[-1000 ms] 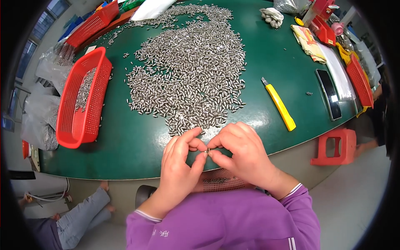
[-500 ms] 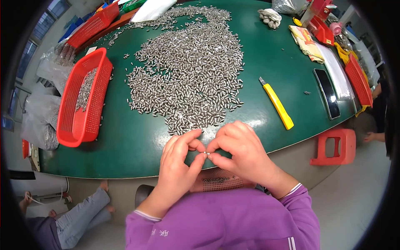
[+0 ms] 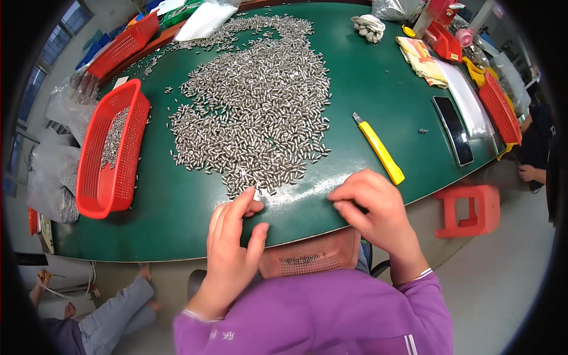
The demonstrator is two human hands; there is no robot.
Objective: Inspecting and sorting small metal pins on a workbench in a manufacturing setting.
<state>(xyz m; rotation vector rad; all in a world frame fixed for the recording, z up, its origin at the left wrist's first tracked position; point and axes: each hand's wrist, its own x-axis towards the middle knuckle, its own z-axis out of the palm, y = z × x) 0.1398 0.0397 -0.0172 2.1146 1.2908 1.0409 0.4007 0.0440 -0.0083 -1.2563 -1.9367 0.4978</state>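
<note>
At the far edge of the green desk (image 3: 378, 89) lies a white plastic bag (image 3: 204, 21), with a clear bag of metal parts (image 3: 387, 9) further right; more clear bags (image 3: 50, 171) of the same parts sit off the desk's left edge. A long red basket (image 3: 112, 151) on the left holds a thin layer of parts, and a second red basket (image 3: 127, 44) stands behind it. On the right lie a yellow utility knife (image 3: 380, 149), a dark phone (image 3: 454, 130) and a red tray (image 3: 500, 107).

The small silvery metal pins (image 3: 254, 112) form a broad heap across the middle of the desk, short and cylindrical, the near tip of the heap ending just in front of the hands. A salmon-coloured basket (image 3: 310, 257) at the lap holds a few more pins.

The left hand (image 3: 234, 242) has its grip spread, forefinger reaching to the nearest pins, nothing clasped. The right hand (image 3: 370, 204) rests on the desk edge with fingers curled; whether its grip holds a pin cannot be told
</note>
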